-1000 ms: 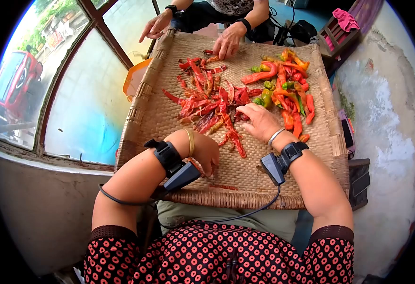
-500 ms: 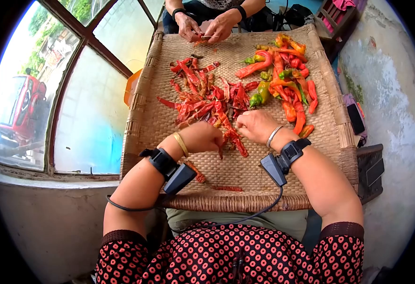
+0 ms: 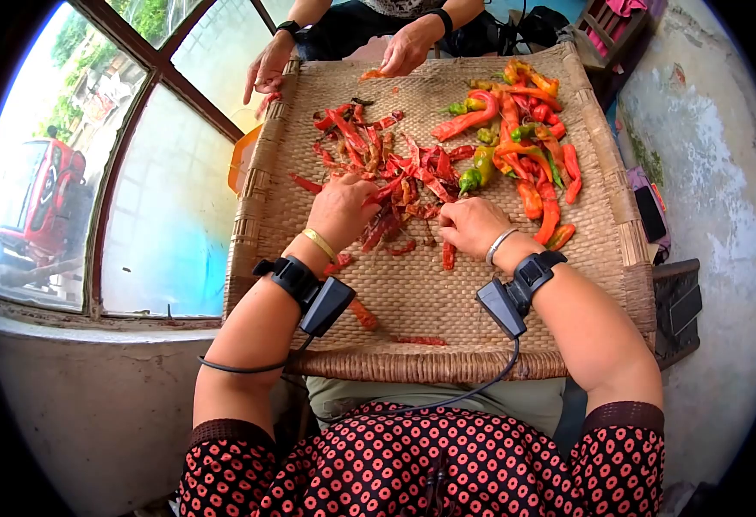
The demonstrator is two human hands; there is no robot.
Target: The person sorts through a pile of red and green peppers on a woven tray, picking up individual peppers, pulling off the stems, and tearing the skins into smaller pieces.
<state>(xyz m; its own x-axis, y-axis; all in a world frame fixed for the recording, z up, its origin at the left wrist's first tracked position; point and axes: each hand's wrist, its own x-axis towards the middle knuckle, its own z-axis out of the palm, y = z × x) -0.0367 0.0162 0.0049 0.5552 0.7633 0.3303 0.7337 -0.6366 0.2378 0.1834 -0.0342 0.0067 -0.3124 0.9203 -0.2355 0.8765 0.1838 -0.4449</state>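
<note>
My left hand [image 3: 341, 211] reaches into the pile of split, wrinkled red chili peppers [image 3: 430, 172] on the woven mat. Its fingers are closed on a red chili pepper [image 3: 385, 191] at the pile's near left side. Beside the pile's right edge, my right hand [image 3: 474, 226] has curled fingers. Whatever it may hold is hidden beneath them. Just below those fingertips lies a small red chili piece [image 3: 449, 255]. Whole red, orange and green peppers [image 3: 516, 146] form a second heap farther right. Nearer me are an orange-red chili [image 3: 363, 314] and a thin red strip [image 3: 421, 340].
The woven surface has a thick rolled rim [image 3: 430, 369]. Across it, another person's hand [image 3: 406, 47] holds an orange-red piece; their other hand [image 3: 268, 69] is past the left edge. A window [image 3: 167, 198] stands left, a wall [image 3: 697, 172] right. A cable [image 3: 490, 379] crosses the near rim.
My left hand has moved up and forward into the red pile; its nearby peppers have shifted. My right hand is nearly still. The other person's hands have parted, one moving to the left edge.
</note>
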